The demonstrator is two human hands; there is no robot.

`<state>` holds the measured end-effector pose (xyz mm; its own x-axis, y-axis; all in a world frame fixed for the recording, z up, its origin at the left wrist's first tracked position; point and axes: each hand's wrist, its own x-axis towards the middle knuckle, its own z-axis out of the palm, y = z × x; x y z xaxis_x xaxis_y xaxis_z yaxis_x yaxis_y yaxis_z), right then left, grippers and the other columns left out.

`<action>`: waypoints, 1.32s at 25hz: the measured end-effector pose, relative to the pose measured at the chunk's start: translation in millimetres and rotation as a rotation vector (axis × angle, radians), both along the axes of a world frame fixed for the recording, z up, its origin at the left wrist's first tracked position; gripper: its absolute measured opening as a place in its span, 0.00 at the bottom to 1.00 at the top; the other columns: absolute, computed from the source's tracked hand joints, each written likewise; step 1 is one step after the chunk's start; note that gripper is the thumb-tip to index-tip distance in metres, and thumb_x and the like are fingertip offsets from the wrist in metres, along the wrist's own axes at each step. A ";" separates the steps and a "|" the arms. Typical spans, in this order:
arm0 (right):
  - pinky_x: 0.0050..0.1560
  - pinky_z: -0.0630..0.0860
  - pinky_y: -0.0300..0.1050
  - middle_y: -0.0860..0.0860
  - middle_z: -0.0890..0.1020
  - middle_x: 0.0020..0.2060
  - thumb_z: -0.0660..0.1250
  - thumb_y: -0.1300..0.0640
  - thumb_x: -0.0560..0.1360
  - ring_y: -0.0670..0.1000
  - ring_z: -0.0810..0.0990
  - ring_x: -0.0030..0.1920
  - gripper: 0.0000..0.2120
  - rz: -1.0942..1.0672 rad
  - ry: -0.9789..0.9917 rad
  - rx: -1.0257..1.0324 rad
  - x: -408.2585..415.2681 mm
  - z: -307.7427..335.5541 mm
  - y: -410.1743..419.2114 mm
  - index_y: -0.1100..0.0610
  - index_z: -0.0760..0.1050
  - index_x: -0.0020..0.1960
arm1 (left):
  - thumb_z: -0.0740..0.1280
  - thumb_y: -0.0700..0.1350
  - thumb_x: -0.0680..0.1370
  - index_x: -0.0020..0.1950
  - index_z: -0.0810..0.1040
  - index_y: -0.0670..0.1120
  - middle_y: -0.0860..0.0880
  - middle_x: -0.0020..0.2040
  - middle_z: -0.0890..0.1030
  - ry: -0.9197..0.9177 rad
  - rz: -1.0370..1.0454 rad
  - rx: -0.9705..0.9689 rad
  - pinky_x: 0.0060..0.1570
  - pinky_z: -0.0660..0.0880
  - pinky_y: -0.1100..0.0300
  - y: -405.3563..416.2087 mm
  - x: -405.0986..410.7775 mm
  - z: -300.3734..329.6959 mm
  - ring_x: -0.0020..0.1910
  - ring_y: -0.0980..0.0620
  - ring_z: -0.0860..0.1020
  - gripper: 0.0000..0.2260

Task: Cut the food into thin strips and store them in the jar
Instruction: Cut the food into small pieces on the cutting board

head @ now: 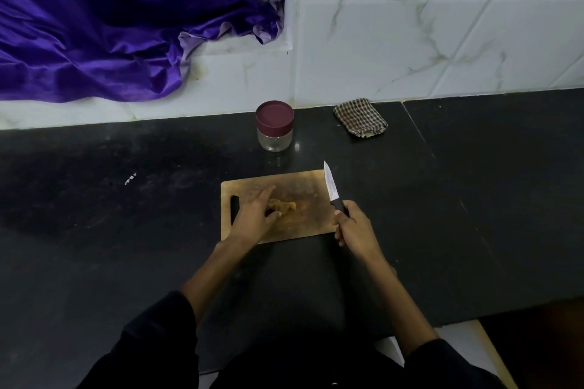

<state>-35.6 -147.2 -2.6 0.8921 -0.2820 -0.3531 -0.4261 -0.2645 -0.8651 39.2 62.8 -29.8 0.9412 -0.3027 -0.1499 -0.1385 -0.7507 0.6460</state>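
A wooden cutting board (303, 186) lies on the black counter in front of me. On it sits a small brown piece of food (286, 206). My left hand (256, 215) rests on the board and holds the food's left end between thumb and fingers. My right hand (354, 224), at the board's right edge, grips the dark handle of a small knife (330, 185). Its blade points up and away, off the food. A glass jar (274, 126) with a maroon lid on it stands behind the board.
A folded checkered cloth (360, 117) lies at the back right by the tiled wall. Purple fabric (94, 25) drapes over the ledge at the back left. The black counter (126, 215) ends at a front edge near my body.
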 end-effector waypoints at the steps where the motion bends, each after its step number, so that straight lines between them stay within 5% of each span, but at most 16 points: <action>1: 0.32 0.72 0.41 0.51 0.76 0.40 0.55 0.60 0.83 0.47 0.74 0.34 0.08 0.001 0.015 0.000 1.0 0.7 1.0 0.55 0.72 0.57 | 0.68 0.44 0.76 0.73 0.64 0.48 0.47 0.71 0.68 -0.007 -0.020 0.025 0.69 0.66 0.48 -2.0 3.4 -2.3 0.69 0.48 0.68 0.27; 6: 0.32 0.73 0.42 0.53 0.77 0.42 0.56 0.60 0.83 0.47 0.75 0.34 0.09 0.033 0.072 -0.039 4.4 -1.4 5.0 0.56 0.71 0.61 | 0.67 0.42 0.77 0.67 0.74 0.45 0.48 0.67 0.73 -0.109 -0.092 0.072 0.70 0.63 0.54 -8.4 6.9 -9.1 0.68 0.49 0.68 0.18; 13: 0.32 0.73 0.38 0.51 0.77 0.42 0.56 0.58 0.83 0.46 0.75 0.36 0.14 0.113 0.155 -0.042 4.4 -7.5 13.4 0.53 0.69 0.68 | 0.69 0.47 0.75 0.66 0.75 0.48 0.48 0.64 0.75 -0.143 -0.091 0.107 0.67 0.66 0.51 -6.4 6.2 -15.6 0.66 0.49 0.69 0.19; 20: 0.32 0.75 0.40 0.51 0.76 0.40 0.57 0.56 0.84 0.47 0.75 0.34 0.05 0.134 0.102 -0.061 -6.4 -9.8 20.9 0.49 0.68 0.59 | 0.68 0.48 0.76 0.64 0.75 0.49 0.49 0.62 0.75 -0.183 -0.090 0.160 0.64 0.66 0.51 -15.2 5.9 -11.4 0.64 0.50 0.69 0.17; 33: 0.40 0.78 0.50 0.48 0.77 0.40 0.56 0.55 0.84 0.48 0.77 0.37 0.06 0.219 0.092 -0.287 -9.0 -13.0 37.8 0.54 0.70 0.58 | 0.63 0.52 0.79 0.65 0.76 0.52 0.50 0.60 0.75 -0.191 -0.092 0.172 0.61 0.65 0.53 -30.6 4.1 -4.4 0.62 0.49 0.68 0.15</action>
